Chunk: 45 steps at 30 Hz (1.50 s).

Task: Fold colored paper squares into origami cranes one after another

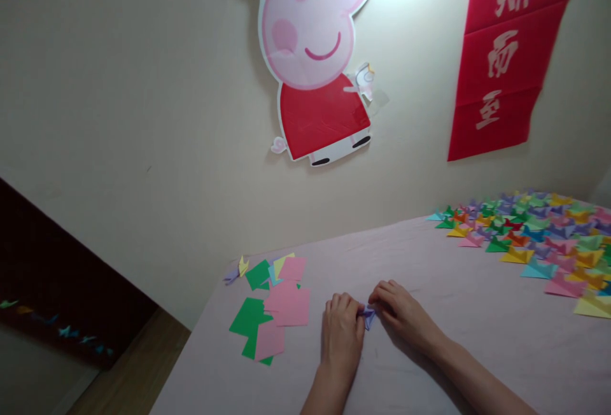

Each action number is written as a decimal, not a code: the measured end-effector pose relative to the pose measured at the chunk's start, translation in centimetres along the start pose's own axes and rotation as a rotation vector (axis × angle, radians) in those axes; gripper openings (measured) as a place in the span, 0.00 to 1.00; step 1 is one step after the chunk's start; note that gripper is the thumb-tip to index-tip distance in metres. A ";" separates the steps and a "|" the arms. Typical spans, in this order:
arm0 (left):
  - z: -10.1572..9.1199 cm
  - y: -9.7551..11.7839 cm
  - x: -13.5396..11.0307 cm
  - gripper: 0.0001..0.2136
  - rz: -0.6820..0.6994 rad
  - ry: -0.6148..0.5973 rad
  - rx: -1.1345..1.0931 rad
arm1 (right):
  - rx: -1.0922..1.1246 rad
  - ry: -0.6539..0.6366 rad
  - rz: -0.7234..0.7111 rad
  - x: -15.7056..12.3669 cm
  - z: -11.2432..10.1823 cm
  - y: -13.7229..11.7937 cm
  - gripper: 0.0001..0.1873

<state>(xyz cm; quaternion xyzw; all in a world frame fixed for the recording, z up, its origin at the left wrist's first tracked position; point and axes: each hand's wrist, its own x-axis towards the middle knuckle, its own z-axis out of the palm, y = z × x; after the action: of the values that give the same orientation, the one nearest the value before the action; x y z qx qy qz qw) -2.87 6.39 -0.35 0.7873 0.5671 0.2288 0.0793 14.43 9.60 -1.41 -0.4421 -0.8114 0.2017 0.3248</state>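
A small folded piece of purple origami paper (368, 317) lies on the pale tablecloth between my two hands. My left hand (342, 326) rests on the cloth, its thumb and forefinger closed on the paper's left side. From the right, my right hand (398, 310) pinches the opposite edge with curled fingers. Part of the paper is hidden under the fingertips. To the left lie loose square sheets, among them pink paper (293, 305) and green paper (248, 316), overlapping each other.
Rows of colourful folded paper figures (539, 237) cover the table's far right. A purple folded piece (232, 275) and a yellow one (243, 267) sit at the back left corner. Behind the table, the wall carries a cartoon pig cutout (324, 116) and a red banner (501, 77).
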 end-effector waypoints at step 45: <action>0.8 -1.4 1.6 0.05 -0.141 0.086 -0.241 | -0.012 -0.175 0.243 2.3 0.0 0.7 0.10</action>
<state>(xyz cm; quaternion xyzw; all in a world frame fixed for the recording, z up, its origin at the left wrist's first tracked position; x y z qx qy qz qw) -3.31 8.46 -1.22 0.7197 0.5922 0.3228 0.1649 13.92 11.90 -1.10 -0.5197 -0.7784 0.2724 0.2233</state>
